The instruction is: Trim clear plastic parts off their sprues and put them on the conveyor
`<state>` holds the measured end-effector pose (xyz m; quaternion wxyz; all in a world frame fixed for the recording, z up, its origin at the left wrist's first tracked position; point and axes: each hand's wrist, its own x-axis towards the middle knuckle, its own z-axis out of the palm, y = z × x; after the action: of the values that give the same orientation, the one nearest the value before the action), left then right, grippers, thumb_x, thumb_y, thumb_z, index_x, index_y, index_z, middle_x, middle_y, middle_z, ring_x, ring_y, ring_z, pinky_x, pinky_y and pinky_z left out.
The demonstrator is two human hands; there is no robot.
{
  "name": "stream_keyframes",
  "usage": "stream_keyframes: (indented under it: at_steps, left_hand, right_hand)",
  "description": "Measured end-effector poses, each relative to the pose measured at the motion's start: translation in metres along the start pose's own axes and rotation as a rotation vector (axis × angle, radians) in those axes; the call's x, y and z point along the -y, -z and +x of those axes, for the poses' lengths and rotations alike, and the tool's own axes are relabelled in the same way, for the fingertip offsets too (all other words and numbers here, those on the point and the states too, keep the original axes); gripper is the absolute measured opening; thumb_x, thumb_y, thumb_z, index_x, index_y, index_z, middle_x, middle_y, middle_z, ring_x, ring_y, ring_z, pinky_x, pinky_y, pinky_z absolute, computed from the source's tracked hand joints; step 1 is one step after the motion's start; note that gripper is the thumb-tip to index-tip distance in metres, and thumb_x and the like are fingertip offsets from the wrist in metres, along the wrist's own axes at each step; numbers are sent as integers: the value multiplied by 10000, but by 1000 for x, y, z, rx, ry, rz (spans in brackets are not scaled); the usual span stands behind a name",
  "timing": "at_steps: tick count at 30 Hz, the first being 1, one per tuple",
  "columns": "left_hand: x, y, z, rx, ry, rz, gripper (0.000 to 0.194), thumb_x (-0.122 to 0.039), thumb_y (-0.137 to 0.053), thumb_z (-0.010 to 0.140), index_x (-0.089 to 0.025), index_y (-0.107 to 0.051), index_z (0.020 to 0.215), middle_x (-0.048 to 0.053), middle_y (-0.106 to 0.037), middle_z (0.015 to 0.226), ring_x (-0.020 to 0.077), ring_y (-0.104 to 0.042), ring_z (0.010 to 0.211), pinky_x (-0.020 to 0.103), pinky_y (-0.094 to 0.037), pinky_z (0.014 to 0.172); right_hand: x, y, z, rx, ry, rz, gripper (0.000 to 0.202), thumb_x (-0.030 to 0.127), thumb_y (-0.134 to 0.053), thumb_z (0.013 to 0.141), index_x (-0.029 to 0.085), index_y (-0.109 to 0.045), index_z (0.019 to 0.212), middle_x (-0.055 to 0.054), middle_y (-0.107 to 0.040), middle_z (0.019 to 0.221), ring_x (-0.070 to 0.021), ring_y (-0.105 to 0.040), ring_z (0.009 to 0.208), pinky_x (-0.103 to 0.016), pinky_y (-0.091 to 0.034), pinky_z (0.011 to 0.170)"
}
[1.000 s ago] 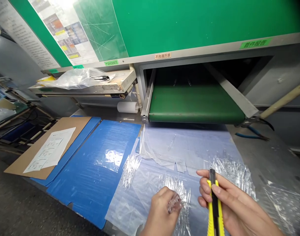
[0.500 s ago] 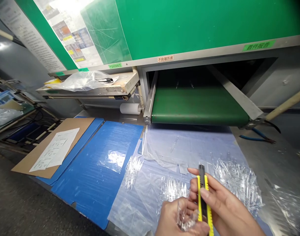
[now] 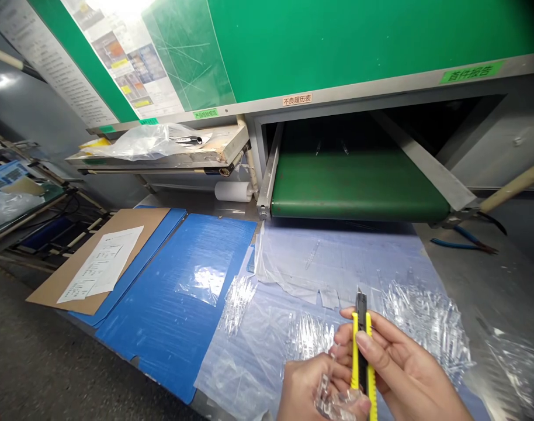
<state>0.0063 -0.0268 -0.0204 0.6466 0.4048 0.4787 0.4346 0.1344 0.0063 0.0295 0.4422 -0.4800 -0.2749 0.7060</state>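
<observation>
A yellow and black utility knife [image 3: 362, 356] stands nearly upright at the lower right, its blade tip showing at the top. My right hand [image 3: 402, 365] is closed round it, with the thumb on its black middle. Beside it my left hand [image 3: 311, 389] is closed on a clear plastic piece [image 3: 332, 397], and its fingers are against the lower end of the knife. Behind my hands lie heaps of clear plastic pieces, one at the right [image 3: 429, 321], one in the middle [image 3: 308, 336] and a smaller one at the left [image 3: 237, 304].
A green conveyor belt [image 3: 359, 187] ends above the film-covered table [image 3: 288, 245]. Blue-handled pliers [image 3: 464, 241] lie at right. Blue sheets [image 3: 170, 304] and a brown board with papers [image 3: 103, 263] lie left. A shelf [image 3: 223, 146] holds a plastic bag [image 3: 139, 142].
The blade tip now shows at the top of the knife, and my right thumb sits slightly higher. The clear piece in my left hand has shifted and tilted. The view has moved slightly.
</observation>
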Motion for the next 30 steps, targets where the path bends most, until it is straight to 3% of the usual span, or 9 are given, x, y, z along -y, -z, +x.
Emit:
stream_keyframes:
  at_steps: [6,10,14,17,19,21,23,26,30]
  left_hand:
    - [-8,5,-3,32,75,26,319,-456,-733,662,-153,-680,744,76,-658,693,179,-592,594,284,-464,580]
    - [-8,5,-3,29,101,-21,299,-431,-755,661,-153,-674,735,57,-651,668,164,-593,587,271,-472,590]
    - [-15,-1,0,-17,117,-128,397,-456,-799,599,-147,-664,810,59,-664,709,176,-627,640,253,-469,596]
    - [-30,5,3,-70,178,-227,429,-469,-800,608,-148,-621,828,14,-641,624,152,-621,560,250,-469,576]
    - [-41,19,3,-189,189,-239,363,-452,-763,677,-155,-600,807,-18,-619,576,127,-605,539,238,-467,591]
    - [-48,37,2,-318,134,-209,311,-418,-743,714,-158,-594,795,-26,-621,560,110,-592,549,221,-451,614]
    - [-51,56,2,-408,66,-168,300,-409,-736,715,-165,-579,791,-22,-629,541,111,-575,545,211,-418,596]
    - [-48,73,1,-471,20,-106,296,-399,-722,714,-179,-545,804,-9,-646,537,132,-568,565,222,-381,589]
    - [-38,75,1,-449,63,-69,302,-388,-707,718,-177,-529,840,5,-671,570,148,-564,599,243,-367,632]
  right_hand:
    - [-3,2,4,-3,-22,56,292,453,-708,788,239,-685,986,-32,-703,822,-162,-652,738,-253,-559,703]
    - [-1,-8,1,-45,-38,103,304,449,-744,753,226,-693,953,-27,-706,784,-158,-654,717,-242,-553,686]
    - [-2,-16,1,-70,-19,32,315,484,-733,750,239,-687,942,-27,-728,830,-164,-675,758,-229,-552,682]
    - [-1,-2,12,-7,76,-203,394,562,-622,812,242,-664,1038,-76,-718,1055,-217,-673,945,-305,-553,815]
    - [1,21,23,-32,203,-486,454,583,-459,895,239,-602,1155,-106,-665,1192,-239,-664,1007,-363,-550,852]
    - [1,47,35,-192,360,-859,430,537,-355,948,246,-538,1206,-107,-674,1162,-234,-688,962,-353,-585,754]
    - [-4,68,42,-206,413,-1050,350,492,-417,931,236,-593,1093,-97,-721,982,-253,-712,841,-348,-591,625]
    - [-25,79,45,-6,479,-1224,191,363,-495,891,253,-652,887,-49,-714,823,-239,-692,707,-347,-550,565]
    - [-59,64,44,247,643,-1433,164,186,-479,842,248,-628,822,-42,-661,778,-258,-640,719,-386,-500,600]
